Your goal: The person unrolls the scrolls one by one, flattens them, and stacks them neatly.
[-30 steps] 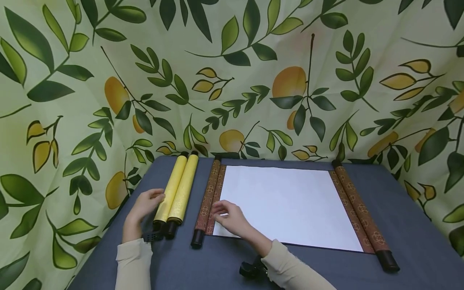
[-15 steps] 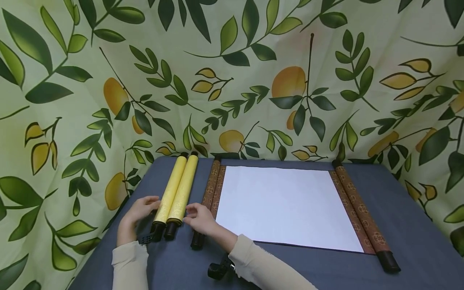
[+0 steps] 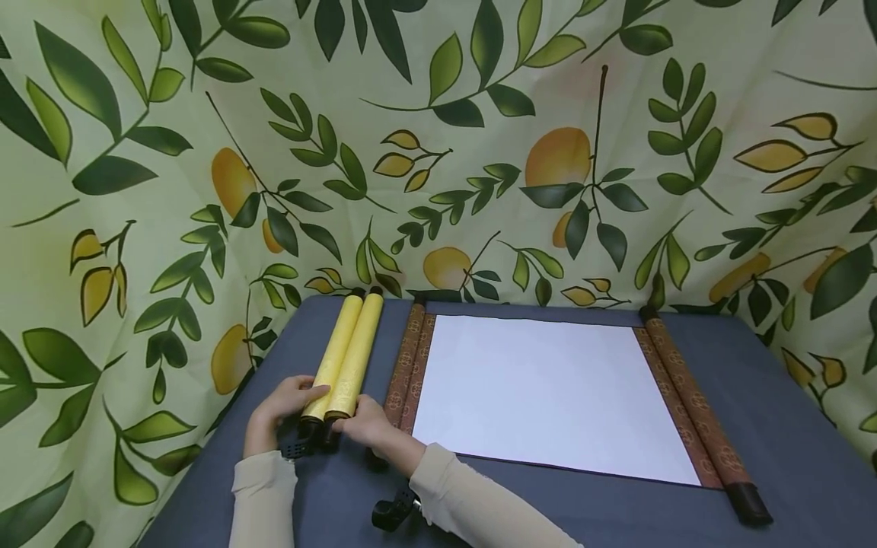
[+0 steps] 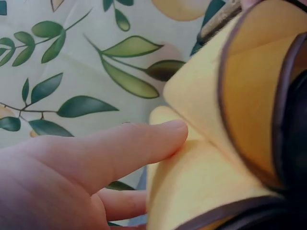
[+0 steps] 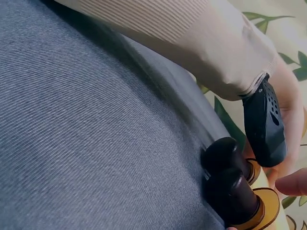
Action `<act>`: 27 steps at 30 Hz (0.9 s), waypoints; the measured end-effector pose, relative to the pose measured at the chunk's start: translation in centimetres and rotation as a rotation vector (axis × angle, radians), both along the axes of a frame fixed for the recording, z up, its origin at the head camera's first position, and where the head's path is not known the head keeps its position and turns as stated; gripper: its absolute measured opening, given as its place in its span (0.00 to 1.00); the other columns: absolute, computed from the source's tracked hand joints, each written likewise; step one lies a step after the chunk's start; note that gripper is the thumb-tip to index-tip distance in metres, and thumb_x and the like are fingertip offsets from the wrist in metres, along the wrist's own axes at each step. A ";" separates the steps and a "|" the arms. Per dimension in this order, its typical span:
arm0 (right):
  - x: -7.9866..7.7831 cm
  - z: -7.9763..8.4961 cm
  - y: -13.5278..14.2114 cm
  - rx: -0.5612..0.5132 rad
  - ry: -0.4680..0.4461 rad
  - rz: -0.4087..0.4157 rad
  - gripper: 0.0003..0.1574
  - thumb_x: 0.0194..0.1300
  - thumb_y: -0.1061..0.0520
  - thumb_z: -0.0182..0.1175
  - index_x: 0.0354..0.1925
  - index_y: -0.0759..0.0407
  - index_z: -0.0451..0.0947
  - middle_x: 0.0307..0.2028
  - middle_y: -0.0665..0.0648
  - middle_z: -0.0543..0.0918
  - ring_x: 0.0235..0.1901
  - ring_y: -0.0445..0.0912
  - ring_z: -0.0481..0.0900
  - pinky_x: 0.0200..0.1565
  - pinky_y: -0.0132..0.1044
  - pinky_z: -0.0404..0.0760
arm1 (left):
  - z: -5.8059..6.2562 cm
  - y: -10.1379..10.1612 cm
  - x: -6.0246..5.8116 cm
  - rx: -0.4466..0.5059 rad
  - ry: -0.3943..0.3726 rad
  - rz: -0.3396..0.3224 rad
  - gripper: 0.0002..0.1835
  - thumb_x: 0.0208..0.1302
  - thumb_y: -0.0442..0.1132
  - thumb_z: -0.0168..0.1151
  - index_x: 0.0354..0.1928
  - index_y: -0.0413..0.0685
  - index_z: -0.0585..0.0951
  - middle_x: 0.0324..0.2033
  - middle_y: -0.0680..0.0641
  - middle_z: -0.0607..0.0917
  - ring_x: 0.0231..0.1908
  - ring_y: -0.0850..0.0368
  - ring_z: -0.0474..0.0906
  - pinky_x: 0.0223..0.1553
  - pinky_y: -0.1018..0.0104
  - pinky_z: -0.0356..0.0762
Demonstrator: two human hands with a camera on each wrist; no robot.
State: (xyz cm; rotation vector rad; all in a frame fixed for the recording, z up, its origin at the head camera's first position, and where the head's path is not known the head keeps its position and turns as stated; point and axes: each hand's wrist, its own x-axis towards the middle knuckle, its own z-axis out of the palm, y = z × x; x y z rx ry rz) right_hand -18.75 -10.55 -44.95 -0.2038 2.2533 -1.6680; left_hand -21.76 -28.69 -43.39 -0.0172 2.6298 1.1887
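Note:
Two rolled yellow scrolls lie side by side at the table's left. My left hand (image 3: pixel 282 402) holds the left yellow scroll (image 3: pixel 337 346) near its front end, thumb on top and fingers along its outer side. In the left wrist view the thumb (image 4: pixel 153 139) reaches across the yellow surface close to the seam between the rolls. My right hand (image 3: pixel 373 426) grips the front end of the right yellow scroll (image 3: pixel 361 346) from its right side. Black end knobs (image 5: pixel 230 196) stick out toward me in the right wrist view, with a right-hand fingertip (image 5: pixel 293 183) just above the roll.
An unrolled scroll with a white sheet (image 3: pixel 541 396) lies to the right, between a left brown patterned roller (image 3: pixel 407 358) and a right one (image 3: pixel 692 403). The right forearm crosses in front of its near left corner. A leaf-and-fruit printed cloth (image 3: pixel 438 152) hangs behind the blue-grey table (image 3: pixel 342 502).
My right hand has moved left from the white sheet's edge to the right yellow scroll and taken hold. My left hand has closed its thumb over the left scroll. The view has shifted slightly.

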 end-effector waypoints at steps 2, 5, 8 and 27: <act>-0.1 -0.1 -0.1 0.003 0.013 -0.002 0.22 0.50 0.63 0.68 0.44 0.66 0.74 0.35 0.58 0.79 0.31 0.45 0.71 0.33 0.34 0.71 | -0.2 0.2 -0.1 0.005 0.003 -0.002 0.26 0.67 0.44 0.55 0.53 0.24 0.74 0.34 0.41 0.82 0.30 0.60 0.74 0.33 0.69 0.73; -0.3 -0.2 -0.3 0.014 0.029 -0.008 0.25 0.49 0.63 0.70 0.46 0.66 0.73 0.37 0.59 0.80 0.32 0.45 0.72 0.34 0.35 0.72 | -0.4 0.4 -0.2 0.010 0.004 -0.006 0.26 0.67 0.45 0.55 0.53 0.24 0.74 0.33 0.44 0.81 0.29 0.61 0.73 0.32 0.69 0.73; -0.4 -0.4 -0.5 0.028 0.068 -0.012 0.29 0.49 0.64 0.71 0.49 0.68 0.72 0.38 0.60 0.80 0.34 0.45 0.73 0.36 0.35 0.73 | -0.3 0.5 -0.2 0.027 0.002 0.001 0.28 0.68 0.45 0.55 0.56 0.23 0.71 0.36 0.40 0.82 0.29 0.61 0.75 0.32 0.69 0.74; -0.2 1.3 1.2 0.203 0.238 -0.037 0.46 0.49 0.64 0.70 0.64 0.69 0.61 0.44 0.63 0.70 0.36 0.47 0.70 0.37 0.37 0.76 | -0.1 2.6 -0.8 0.142 -0.044 0.035 0.27 0.66 0.42 0.58 0.55 0.21 0.70 0.32 0.46 0.83 0.26 0.64 0.76 0.31 0.70 0.75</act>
